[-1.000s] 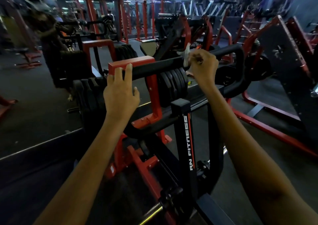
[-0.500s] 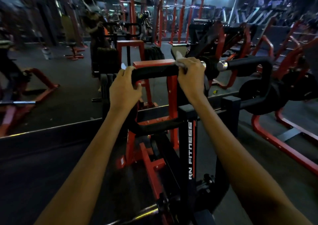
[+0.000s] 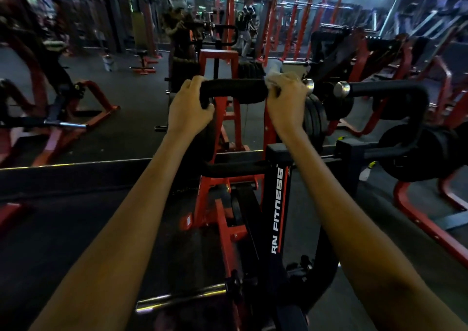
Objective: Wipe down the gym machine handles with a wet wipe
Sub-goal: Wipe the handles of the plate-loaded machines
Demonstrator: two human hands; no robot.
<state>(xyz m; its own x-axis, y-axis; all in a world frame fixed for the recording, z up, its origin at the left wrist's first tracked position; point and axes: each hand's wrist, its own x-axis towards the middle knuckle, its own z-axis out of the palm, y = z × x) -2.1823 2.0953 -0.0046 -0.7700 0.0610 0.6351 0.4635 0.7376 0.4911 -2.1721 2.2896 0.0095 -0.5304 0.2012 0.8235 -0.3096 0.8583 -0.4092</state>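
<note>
A black foam-padded handle (image 3: 234, 90) runs level across the middle of the view, ending in a chrome cap (image 3: 308, 84). My left hand (image 3: 188, 107) grips its left end, fingers curled over the top. My right hand (image 3: 286, 102) grips the right end, wrapped round the handle with a white wet wipe (image 3: 274, 76) bunched between palm and foam; a corner of the wipe sticks up above my knuckles. A second black handle (image 3: 385, 90) with its own chrome cap lies to the right, untouched.
Below the handles stands the machine's black upright (image 3: 278, 199) marked RN FITNESS on a red frame (image 3: 220, 117). Black weight plates (image 3: 314, 123) hang behind my right hand. A mirror ahead reflects red racks and a person. A chrome bar (image 3: 177, 297) juts out low.
My right hand has slid the wipe rightward along the handle toward its chrome end. My left hand has curled from resting on top into a grip, and my view swung right.
</note>
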